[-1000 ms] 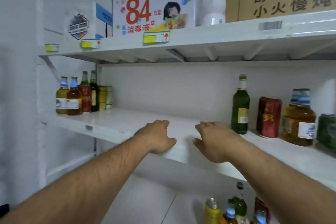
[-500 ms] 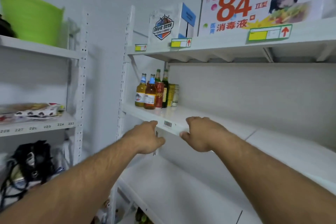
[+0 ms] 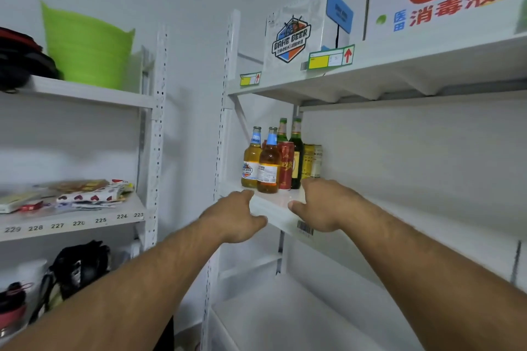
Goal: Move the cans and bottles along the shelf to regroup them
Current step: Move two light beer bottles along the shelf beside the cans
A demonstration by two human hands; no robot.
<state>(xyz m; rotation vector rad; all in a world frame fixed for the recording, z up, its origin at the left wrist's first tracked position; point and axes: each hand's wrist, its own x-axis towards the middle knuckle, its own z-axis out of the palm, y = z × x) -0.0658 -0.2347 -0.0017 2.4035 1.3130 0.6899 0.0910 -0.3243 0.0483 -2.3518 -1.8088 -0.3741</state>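
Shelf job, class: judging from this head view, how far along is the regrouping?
Done: bottles and cans already stand clustered at the shelf's left end. In hand: nothing; the left hand and right hand reach toward the cluster, holding nothing. Left: whatever remains beyond this view cannot be told.

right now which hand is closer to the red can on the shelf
Right. The right hand reaches just below and right of the red can; the left hand is lower, at the shelf's front edge.

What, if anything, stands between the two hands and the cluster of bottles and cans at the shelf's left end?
Nothing visible does. The left hand and right hand rest at the shelf edge, holding nothing, just in front of the amber bottles and red can. Only bare shelf lies between.
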